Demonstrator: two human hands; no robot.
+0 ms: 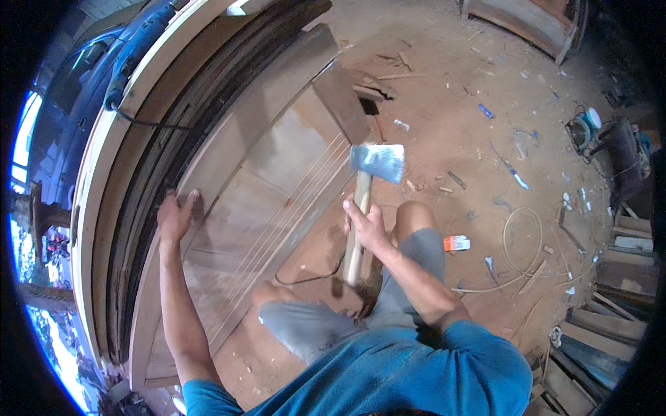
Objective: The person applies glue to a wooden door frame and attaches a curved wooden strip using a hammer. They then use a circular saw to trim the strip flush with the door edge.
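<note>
A large pale wooden door panel (277, 187) slants from lower left to upper centre over the dirt floor (451, 125). The left hand (176, 216) lies open, flat on it; the right hand (368, 225), centre, grips an upright wooden-handled steel hatchet (377, 162), blade just right of the panel.

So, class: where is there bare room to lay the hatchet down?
Bare dirt floor lies open between the hatchet head and the scattered blue scraps. The wooden door panel beside the left hand is also bare. The timber pile at right is crowded.

left hand (177, 216) flat, fingers spread, arm extended | right hand (366, 225) fisted in a grip, elbow bent
</note>
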